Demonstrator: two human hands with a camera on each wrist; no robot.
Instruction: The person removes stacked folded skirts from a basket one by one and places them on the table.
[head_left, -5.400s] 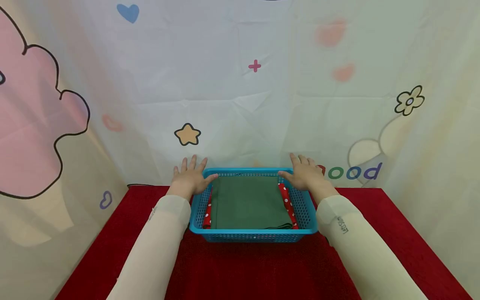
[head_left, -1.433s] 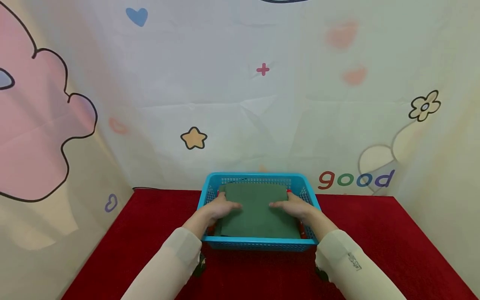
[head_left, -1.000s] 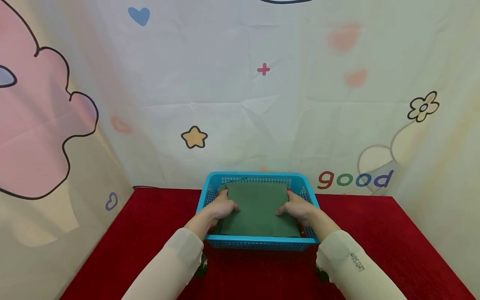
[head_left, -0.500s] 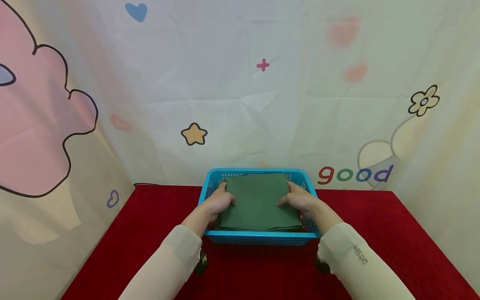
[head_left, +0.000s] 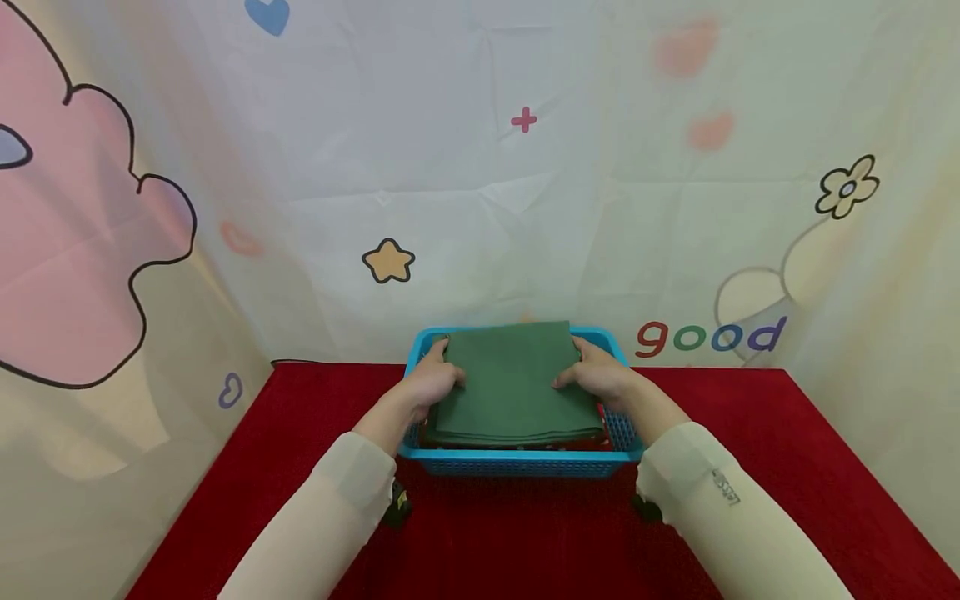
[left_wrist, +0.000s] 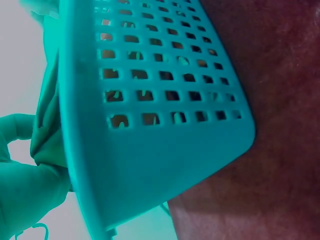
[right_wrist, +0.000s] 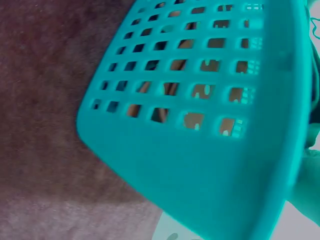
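A folded green cloth (head_left: 513,379) lies over the top of a blue plastic basket (head_left: 517,463), its far edge raised to about the back rim. My left hand (head_left: 431,382) grips the cloth's left side, thumb on top and fingers down the side. On the right side my right hand (head_left: 602,377) holds it the same way. Red polka-dot fabric (head_left: 604,433) shows beneath the green cloth. In the left wrist view, the left hand (left_wrist: 30,185) pinches the cloth (left_wrist: 50,127) above the basket wall (left_wrist: 145,155). The basket wall (right_wrist: 190,155) hides most of the right hand in the right wrist view.
The basket stands on a red-covered table (head_left: 517,533), near its far edge. Behind it hangs a pale curtain (head_left: 450,208) with printed shapes and the word good. Dark bands (head_left: 397,506) show under the sleeve cuffs.
Both hands came from beside the basket rim down to the cloth's sides. Over the last half second they raised the green cloth, and more of the red fabric shows at the front.
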